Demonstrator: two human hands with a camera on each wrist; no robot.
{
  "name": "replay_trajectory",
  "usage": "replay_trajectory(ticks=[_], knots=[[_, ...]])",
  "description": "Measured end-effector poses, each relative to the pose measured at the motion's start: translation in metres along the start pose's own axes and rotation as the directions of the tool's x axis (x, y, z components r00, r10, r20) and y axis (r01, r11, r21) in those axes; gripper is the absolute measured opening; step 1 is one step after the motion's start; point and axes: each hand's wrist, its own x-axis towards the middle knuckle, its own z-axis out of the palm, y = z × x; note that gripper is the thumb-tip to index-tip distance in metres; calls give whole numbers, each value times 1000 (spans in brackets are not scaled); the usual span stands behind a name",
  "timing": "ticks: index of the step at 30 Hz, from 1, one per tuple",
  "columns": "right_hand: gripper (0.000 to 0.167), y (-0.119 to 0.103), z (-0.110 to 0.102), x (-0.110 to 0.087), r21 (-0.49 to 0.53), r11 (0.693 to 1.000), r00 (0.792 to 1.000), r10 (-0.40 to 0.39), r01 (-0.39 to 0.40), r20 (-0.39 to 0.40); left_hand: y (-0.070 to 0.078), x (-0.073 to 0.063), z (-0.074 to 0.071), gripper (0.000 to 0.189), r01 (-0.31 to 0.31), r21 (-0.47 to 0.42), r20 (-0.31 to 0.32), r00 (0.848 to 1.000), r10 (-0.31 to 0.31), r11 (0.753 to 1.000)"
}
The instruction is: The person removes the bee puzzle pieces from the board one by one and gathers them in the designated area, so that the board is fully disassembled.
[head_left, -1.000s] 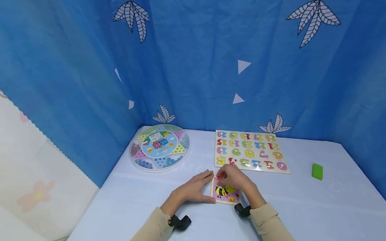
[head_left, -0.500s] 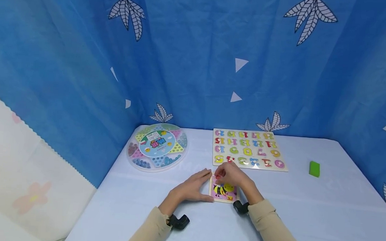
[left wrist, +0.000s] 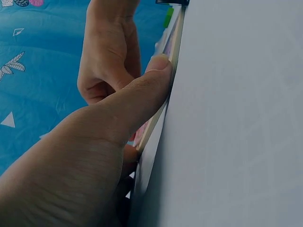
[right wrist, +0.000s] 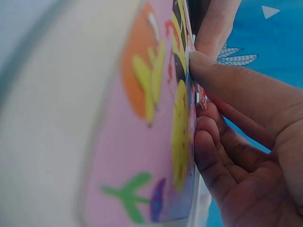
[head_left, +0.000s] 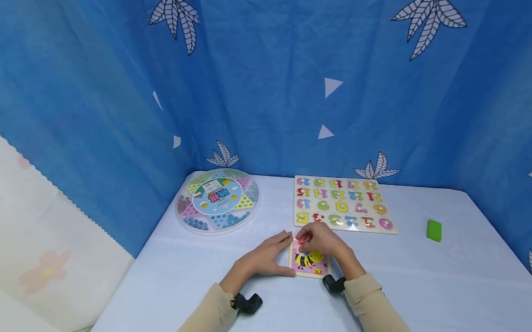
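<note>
A small square jigsaw puzzle (head_left: 295, 269) with a yellow-and-black bee on pink lies flat between the hands in the head view. My left hand (head_left: 264, 257) rests along its left side, fingers straight toward the top left corner and thumb at the lower left. That thumb (left wrist: 151, 82) presses the board's pale edge in the left wrist view. At the upper left of the picture, my right hand (head_left: 323, 240) pinches a small red puzzle piece (head_left: 301, 242). The right wrist view shows the piece (right wrist: 202, 98) sticking up from the board, partly hidden by the fingers.
Behind the hands lies a number puzzle board (head_left: 342, 206) with colourful digits. A round Chinese checkers set (head_left: 217, 201) is at the back left, and a green block (head_left: 434, 230) at the right. A blue curtain (head_left: 270, 86) hangs behind the white table (head_left: 422, 294).
The head view has shifted slightly. Both hands stay at the bee puzzle, the right fingers still on the red piece with only slight movement.
</note>
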Motion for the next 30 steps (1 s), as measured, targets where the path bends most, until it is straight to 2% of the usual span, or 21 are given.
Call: replay_trajectory(ticks=[6, 17, 24, 30], knots=[[23, 3, -2, -2, 10, 1000, 999, -25, 25, 21, 2, 1, 2, 100, 6, -23, 5, 1000, -6, 1000], [20, 7, -2, -4, 14, 1000, 998, -25, 24, 51, 2, -1, 6, 100, 2, -62, 4, 1000, -2, 998], [23, 10, -8, -1, 15, 999, 998, -52, 51, 39, 1, 2, 4, 101, -20, -6, -10, 1000, 20, 1000], [24, 12, -11, -1, 11, 998, 997, -65, 65, 34, -1, 2, 2, 102, -12, 0, -8, 1000, 12, 1000]])
